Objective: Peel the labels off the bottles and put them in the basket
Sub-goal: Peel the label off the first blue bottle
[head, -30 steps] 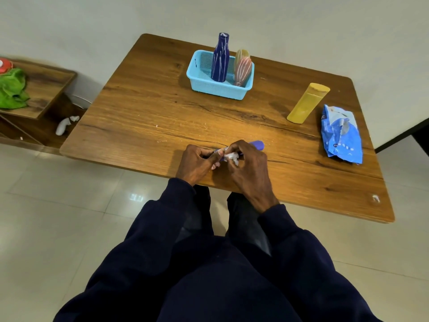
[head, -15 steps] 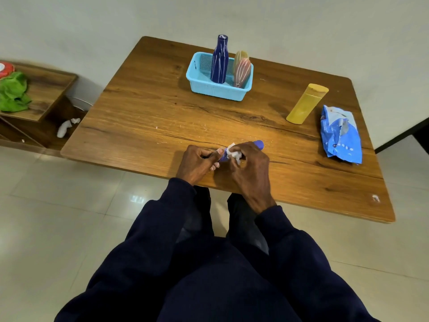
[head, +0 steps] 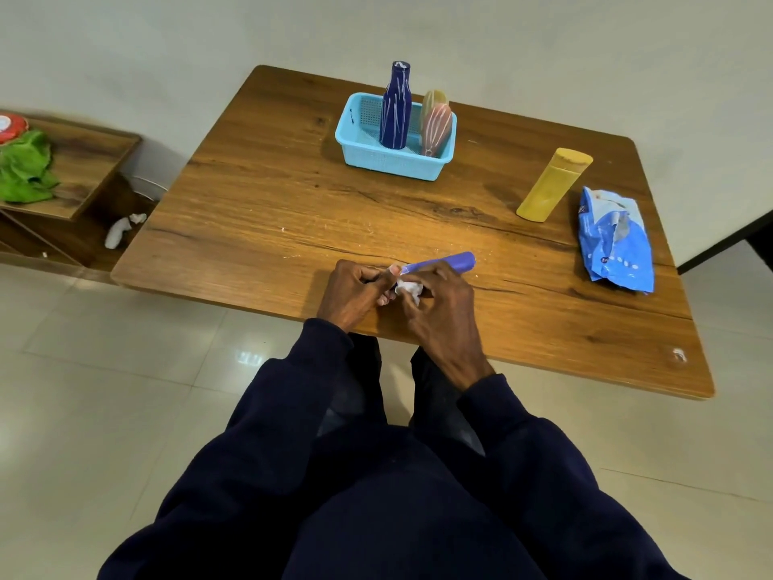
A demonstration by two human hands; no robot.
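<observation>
Hands at work on a purple bottle (head: 443,263) at the near edge of the wooden table (head: 293,203): my left hand (head: 355,293) is curled round the bottle's near end, though my own knuckles hide just how the fingers sit, and my right hand (head: 443,311) lies over its middle, pinching a crumpled white label (head: 409,288) between thumb and fingertips. The bottle lies on its side, its far end poking out past my right hand. Ahead, well apart from me, the blue basket (head: 389,161) holds a dark blue bottle (head: 395,108) upright and a pink bottle (head: 436,127) leaning beside it; a yellow bottle (head: 552,186) stands outside the basket to the right, near a blue packet (head: 615,240). The risks, as I judge them: the label is bunched up, so a hard tug could tear it and leave scraps or glue stuck to the plastic, and the white flecks on the wood suggest it comes away in bits. The bottle is round and slim, so if my left grip slackens it may twist or roll, and the table edge is close under my wrists. The label could also cling to my fingers, and a careless drop into the basket might knock the leaning pink bottle over
</observation>
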